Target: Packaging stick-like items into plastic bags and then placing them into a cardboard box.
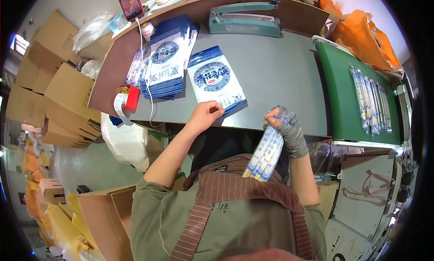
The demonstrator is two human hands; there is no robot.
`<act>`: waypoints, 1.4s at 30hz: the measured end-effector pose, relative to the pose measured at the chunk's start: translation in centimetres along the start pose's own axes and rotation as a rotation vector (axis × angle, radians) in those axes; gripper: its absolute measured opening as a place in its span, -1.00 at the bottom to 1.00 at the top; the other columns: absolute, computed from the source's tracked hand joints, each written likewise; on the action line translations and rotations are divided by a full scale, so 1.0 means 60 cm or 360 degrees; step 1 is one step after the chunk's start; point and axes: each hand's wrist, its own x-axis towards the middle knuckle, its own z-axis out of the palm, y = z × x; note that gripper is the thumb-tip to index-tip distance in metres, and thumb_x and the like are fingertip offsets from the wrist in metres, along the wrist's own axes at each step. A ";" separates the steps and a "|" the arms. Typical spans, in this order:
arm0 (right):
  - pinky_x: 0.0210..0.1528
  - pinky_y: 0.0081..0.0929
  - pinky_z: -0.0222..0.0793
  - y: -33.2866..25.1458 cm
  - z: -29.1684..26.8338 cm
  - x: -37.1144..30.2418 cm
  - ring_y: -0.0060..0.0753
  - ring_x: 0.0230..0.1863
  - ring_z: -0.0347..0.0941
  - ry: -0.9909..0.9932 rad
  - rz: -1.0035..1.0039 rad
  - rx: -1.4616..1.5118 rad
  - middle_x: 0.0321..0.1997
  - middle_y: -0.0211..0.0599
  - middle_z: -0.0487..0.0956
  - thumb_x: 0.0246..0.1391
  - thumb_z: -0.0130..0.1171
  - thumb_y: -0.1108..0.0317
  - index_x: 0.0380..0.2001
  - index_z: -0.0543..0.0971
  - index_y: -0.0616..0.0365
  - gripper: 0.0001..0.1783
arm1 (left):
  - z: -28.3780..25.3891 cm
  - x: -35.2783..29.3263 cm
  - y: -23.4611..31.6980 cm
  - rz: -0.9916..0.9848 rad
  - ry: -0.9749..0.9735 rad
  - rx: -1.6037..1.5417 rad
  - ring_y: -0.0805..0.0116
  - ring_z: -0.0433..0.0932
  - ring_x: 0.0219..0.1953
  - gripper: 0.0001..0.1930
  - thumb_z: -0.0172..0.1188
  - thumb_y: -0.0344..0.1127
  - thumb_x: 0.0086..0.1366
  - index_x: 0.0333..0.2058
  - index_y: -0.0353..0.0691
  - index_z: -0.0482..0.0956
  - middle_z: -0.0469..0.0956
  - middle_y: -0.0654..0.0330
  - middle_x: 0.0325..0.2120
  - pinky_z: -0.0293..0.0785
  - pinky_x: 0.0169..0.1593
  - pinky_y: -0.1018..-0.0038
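Observation:
A flat blue-and-white printed bag (211,78) lies on the grey table near its front edge. My left hand (209,114) is at the bag's lower edge, its thumb and fingers pinched together on it. My right hand (287,127), in a grey fingerless wrap, is closed around the upper end of a bundle of wrapped chopsticks (266,154). The bundle hangs slanting down in front of my apron, with its wooden tips at the bottom. Left of the single bag is a stack of similar bags (165,62).
A green bag sealer (244,23) stands at the back of the table (275,57). On the right, several wrapped chopstick bundles (371,102) lie on a green surface (337,80). A phone (130,4) with a white cable, a red tape holder (132,98) and cardboard boxes (68,93) are on the left.

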 end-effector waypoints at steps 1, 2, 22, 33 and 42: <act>-0.26 -0.59 0.36 0.001 0.001 0.003 -0.55 -0.37 0.45 -0.0008 0.0012 -0.0006 -0.46 -0.35 0.55 -0.06 0.22 0.30 -0.39 0.55 0.19 -0.80 | -0.003 0.003 0.004 -0.0072 -0.0050 0.0024 0.57 0.50 -0.37 -0.96 0.24 -0.47 0.17 -0.42 -0.31 0.59 0.58 0.29 -0.44 0.40 -0.25 0.61; -0.26 -0.59 0.36 0.001 0.003 0.001 -0.55 -0.38 0.45 -0.0012 0.0012 -0.0014 -0.46 -0.34 0.55 -0.06 0.22 0.30 -0.39 0.55 0.19 -0.80 | -0.007 0.005 0.008 -0.0132 -0.0103 0.0052 0.57 0.51 -0.36 -0.96 0.24 -0.46 0.16 -0.43 -0.30 0.60 0.60 0.29 -0.43 0.40 -0.23 0.62; -0.23 -0.59 0.35 0.012 0.029 0.010 -0.57 -0.33 0.43 0.0066 -0.0205 -0.0105 -0.39 -0.37 0.55 -0.01 0.19 0.31 -0.37 0.54 0.18 -0.83 | 0.055 -0.025 0.019 0.0640 0.0152 0.0826 -0.05 0.51 -0.29 -0.74 0.20 -0.50 0.12 -0.18 -0.30 0.45 0.50 -0.04 -0.40 0.44 -0.23 0.28; -0.22 -0.48 0.37 0.128 0.067 0.141 -0.56 -0.35 0.43 -0.0191 0.0004 -0.0208 -0.41 -0.40 0.56 0.02 0.25 0.21 -0.37 0.55 0.17 -0.75 | 0.046 0.031 -0.010 -0.0070 -0.0169 -0.0074 0.47 0.51 -0.21 -0.78 0.07 -0.60 0.22 -0.16 -0.36 0.56 0.61 0.19 -0.30 0.44 -0.17 0.52; -0.06 -0.33 0.34 0.104 0.077 0.086 -0.20 -0.16 0.44 -0.0145 -0.0160 -0.0820 -0.19 -0.01 0.52 -0.02 0.26 0.27 -0.08 0.41 0.27 -0.54 | 0.071 -0.001 0.074 0.1262 0.0511 0.0556 0.10 0.52 -0.36 -0.85 0.16 -0.59 0.08 -0.33 -0.32 0.53 0.49 0.07 -0.39 0.49 -0.30 0.37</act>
